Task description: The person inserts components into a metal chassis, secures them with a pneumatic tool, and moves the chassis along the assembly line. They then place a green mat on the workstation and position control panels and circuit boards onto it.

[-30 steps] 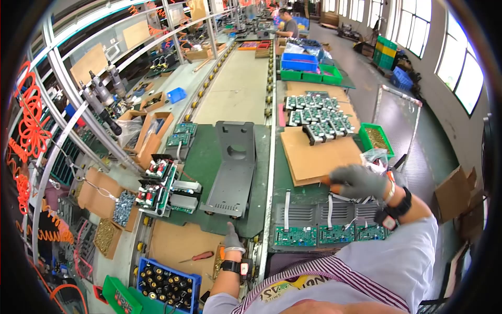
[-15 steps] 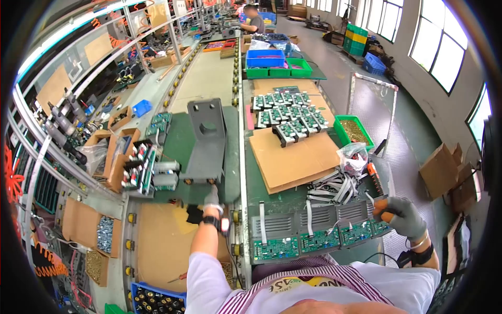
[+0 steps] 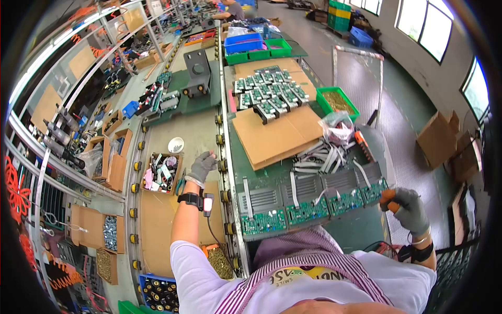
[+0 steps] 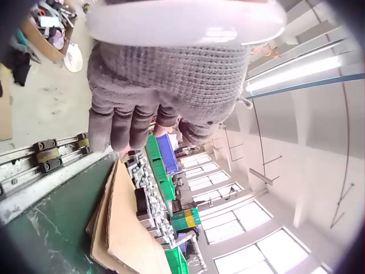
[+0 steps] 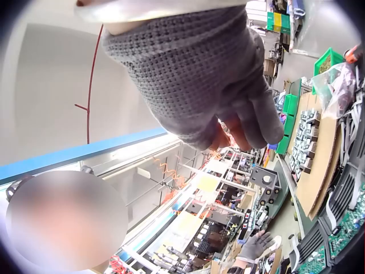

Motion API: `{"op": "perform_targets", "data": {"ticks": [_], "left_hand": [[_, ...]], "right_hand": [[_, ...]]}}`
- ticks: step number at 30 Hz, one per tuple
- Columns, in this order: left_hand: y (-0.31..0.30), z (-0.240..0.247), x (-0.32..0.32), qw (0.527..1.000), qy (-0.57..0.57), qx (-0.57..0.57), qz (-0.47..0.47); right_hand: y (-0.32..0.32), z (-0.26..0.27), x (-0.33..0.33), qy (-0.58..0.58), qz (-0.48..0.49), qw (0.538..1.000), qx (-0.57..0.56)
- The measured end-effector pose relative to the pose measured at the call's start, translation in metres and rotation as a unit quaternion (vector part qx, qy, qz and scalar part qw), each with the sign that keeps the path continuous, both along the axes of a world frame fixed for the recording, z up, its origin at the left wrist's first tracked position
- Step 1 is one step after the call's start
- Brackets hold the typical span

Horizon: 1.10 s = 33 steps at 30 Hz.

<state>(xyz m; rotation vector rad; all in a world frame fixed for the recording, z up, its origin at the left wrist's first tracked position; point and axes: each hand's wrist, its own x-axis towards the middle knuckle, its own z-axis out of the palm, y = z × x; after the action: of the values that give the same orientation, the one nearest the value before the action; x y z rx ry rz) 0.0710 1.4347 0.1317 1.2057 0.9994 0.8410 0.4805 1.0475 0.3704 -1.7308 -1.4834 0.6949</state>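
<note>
My left hand (image 3: 201, 167), in a grey glove with bare fingertips, is over the conveyor line and holds nothing; its fingers look relaxed in the left wrist view. Farther up the line, a dark metal bracket (image 3: 197, 73) stands on a green board (image 3: 178, 107). My right hand (image 3: 410, 209), gloved the same way, hangs loosely curled beside the right end of a row of grey vented panels (image 3: 261, 196). Green circuit boards (image 3: 264, 222) with white ribbon cables lie along these panels. Nothing shows between the right fingers (image 5: 265, 123) in the right wrist view.
A box of mixed small parts (image 3: 162, 172), a white bowl (image 3: 176, 145) and pliers (image 3: 180, 184) lie on the line. Cardboard sheets (image 3: 277, 136), board assemblies (image 3: 269, 91) and a green bin of screws (image 3: 337, 102) occupy the right bench. Bundled ribbon cables (image 3: 327, 157) lie behind the panels.
The green board with the bracket has slid away up the line, uncovering the parts box and bowl. My left hand has moved forward; my right has gone from above the bench to the panels' right end.
</note>
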Motion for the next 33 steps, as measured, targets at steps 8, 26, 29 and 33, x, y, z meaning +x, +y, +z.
{"op": "perform_targets", "data": {"ticks": [8,26,29,33], "left_hand": [[-0.104,0.062,-0.020,1.000,0.002,0.017,-0.025],[-0.376,0.067,0.293,0.958,-0.068,-0.182,-0.213],[-0.391,0.052,0.404,0.934,-0.121,-0.225,-0.252],[-0.398,0.072,0.495,0.931,-0.067,-0.220,-0.282]], "right_hand": [[-0.041,-0.002,0.023,0.007,-0.021,1.000,-0.007],[-0.181,-0.341,0.437,0.249,-0.355,0.871,-0.230],[-0.173,-0.374,0.476,0.179,-0.313,0.868,-0.343],[-0.173,-0.374,0.512,0.180,-0.227,0.872,-0.395]]}}
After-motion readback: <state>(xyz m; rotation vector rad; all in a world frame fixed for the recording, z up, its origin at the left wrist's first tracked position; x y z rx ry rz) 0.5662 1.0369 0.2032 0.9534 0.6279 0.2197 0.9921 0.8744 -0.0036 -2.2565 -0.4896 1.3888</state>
